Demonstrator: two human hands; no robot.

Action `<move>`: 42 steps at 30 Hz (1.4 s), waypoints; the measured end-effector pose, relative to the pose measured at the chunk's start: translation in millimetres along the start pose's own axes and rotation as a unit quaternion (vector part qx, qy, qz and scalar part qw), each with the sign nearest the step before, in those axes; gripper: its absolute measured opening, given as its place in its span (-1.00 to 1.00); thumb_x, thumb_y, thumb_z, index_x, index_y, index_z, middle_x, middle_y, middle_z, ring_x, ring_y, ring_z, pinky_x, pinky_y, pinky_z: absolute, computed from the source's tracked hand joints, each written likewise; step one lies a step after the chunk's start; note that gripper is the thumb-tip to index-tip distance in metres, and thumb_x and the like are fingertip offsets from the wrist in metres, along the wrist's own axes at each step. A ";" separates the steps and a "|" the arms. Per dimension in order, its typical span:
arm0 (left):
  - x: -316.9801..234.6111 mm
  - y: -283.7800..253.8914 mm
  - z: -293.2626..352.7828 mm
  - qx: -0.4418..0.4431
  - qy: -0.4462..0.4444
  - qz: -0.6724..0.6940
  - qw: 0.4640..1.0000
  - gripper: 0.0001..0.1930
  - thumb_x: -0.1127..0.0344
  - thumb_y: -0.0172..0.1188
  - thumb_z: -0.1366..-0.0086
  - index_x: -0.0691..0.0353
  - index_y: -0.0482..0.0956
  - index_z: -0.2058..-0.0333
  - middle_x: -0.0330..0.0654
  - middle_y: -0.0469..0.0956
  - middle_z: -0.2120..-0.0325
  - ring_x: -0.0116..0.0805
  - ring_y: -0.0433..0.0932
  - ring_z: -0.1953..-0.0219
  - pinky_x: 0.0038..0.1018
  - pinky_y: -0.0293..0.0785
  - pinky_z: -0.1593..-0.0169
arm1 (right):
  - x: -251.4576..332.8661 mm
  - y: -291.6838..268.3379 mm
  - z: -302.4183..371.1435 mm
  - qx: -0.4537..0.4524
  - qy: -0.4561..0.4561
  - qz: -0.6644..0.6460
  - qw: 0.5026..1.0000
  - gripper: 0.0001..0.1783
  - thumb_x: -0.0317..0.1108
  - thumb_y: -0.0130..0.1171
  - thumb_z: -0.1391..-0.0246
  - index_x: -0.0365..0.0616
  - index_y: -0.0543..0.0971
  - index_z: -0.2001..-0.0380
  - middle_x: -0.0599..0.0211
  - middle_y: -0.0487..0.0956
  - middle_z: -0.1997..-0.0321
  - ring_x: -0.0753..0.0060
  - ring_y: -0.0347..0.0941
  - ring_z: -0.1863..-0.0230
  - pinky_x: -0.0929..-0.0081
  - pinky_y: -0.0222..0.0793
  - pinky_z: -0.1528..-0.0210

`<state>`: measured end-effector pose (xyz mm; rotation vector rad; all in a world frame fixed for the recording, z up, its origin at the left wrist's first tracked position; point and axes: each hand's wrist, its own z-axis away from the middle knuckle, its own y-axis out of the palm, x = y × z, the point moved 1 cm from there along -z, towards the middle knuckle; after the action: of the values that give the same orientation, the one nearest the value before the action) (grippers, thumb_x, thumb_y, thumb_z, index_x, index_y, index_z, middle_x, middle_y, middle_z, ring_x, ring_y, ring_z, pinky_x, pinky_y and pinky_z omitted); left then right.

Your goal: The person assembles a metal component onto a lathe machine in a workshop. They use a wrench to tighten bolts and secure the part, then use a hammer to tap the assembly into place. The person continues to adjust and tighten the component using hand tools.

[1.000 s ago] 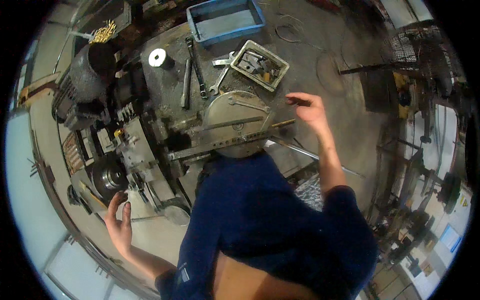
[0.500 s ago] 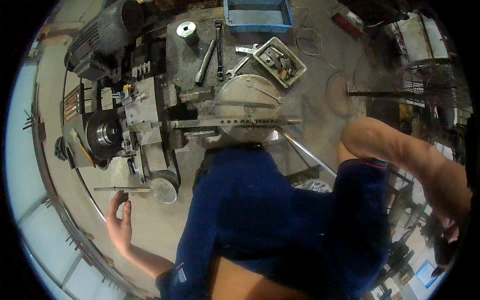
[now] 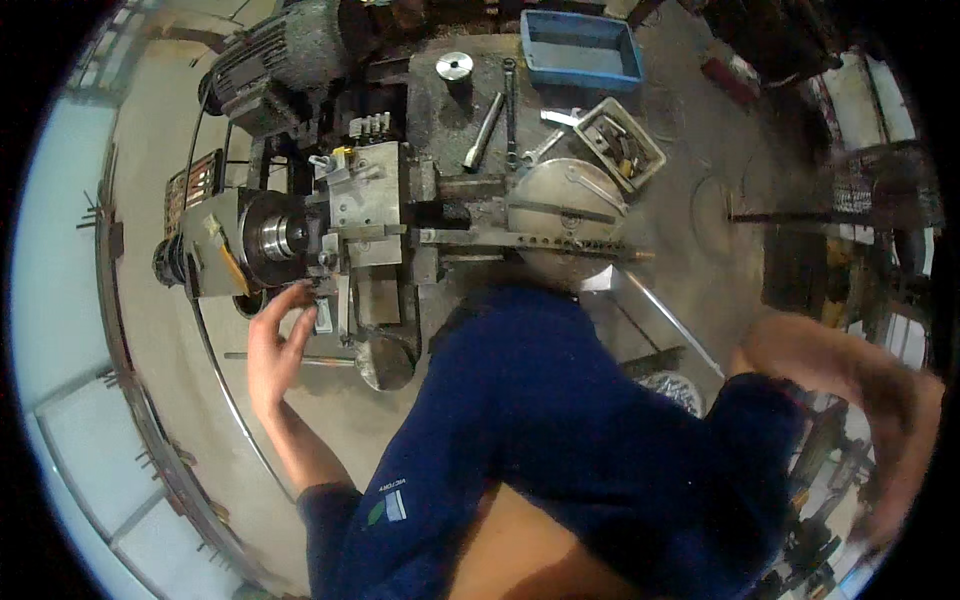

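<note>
My left hand (image 3: 278, 348) is raised in front of a lathe-like machine, thumb and fingers apart, with nothing visible in it. Its fingertips are just below the round chuck (image 3: 272, 238) and its bright metal ring; whether they touch the machine I cannot tell. Beside the chuck sits the metal tool slide (image 3: 366, 205) with its blocks and bolts. A rod-like handle (image 3: 300, 357) with a round end lies behind my wrist. My right hand (image 3: 880, 515) is far out at the lower right, smeared by motion, so its fingers cannot be read.
A round metal plate (image 3: 545, 190) carries a spanner, with a drilled bar (image 3: 530, 240) across it. Behind lie wrenches (image 3: 511, 110), a spool (image 3: 454, 67), a blue bin (image 3: 580, 55) and a tray of metal parts (image 3: 655, 160). A fan (image 3: 870, 180) stands at right.
My left hand has moved up from beside the rod handle to the chuck. My right hand has shifted lower at the right edge. The view has turned, so the machine appears farther right.
</note>
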<state>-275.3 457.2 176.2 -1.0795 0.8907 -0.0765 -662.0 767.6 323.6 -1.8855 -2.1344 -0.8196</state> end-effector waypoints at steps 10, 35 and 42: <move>15.5 15.1 -64.9 -0.028 0.041 -0.144 0.988 -0.68 0.33 0.14 -0.13 0.26 0.47 0.12 -0.01 0.53 0.24 -0.07 0.52 0.21 -0.36 0.43 0.17 | -116.5 -129.2 258.0 -0.285 0.645 0.349 0.617 -0.73 -0.47 -0.04 0.29 -0.28 0.60 0.47 0.32 0.56 0.33 0.55 0.43 0.38 0.60 0.36 0.40; 37.8 26.2 -81.9 0.016 0.049 -0.112 0.992 -0.65 0.31 0.15 -0.12 0.31 0.47 0.11 0.03 0.53 0.24 -0.08 0.54 0.24 -0.37 0.43 0.18 | -124.8 -137.7 263.5 -0.421 0.617 0.225 0.626 -0.73 -0.52 -0.10 0.07 -0.48 0.54 0.37 0.15 0.55 0.43 0.46 0.47 0.45 0.61 0.46 0.36; 37.0 20.3 -83.6 0.028 0.055 -0.083 0.995 -0.64 0.37 0.16 -0.11 0.34 0.45 0.10 0.03 0.55 0.26 -0.17 0.56 0.26 -0.41 0.44 0.18 | -107.4 -155.0 289.2 -0.478 0.567 0.152 0.653 -0.72 -0.48 -0.08 0.05 -0.48 0.51 0.32 0.07 0.53 0.28 0.32 0.47 0.32 0.55 0.47 0.27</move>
<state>-313.3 389.3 124.1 -1.1029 0.8904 -0.3014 -727.0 815.2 -12.2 -1.1414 -0.5301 -2.4235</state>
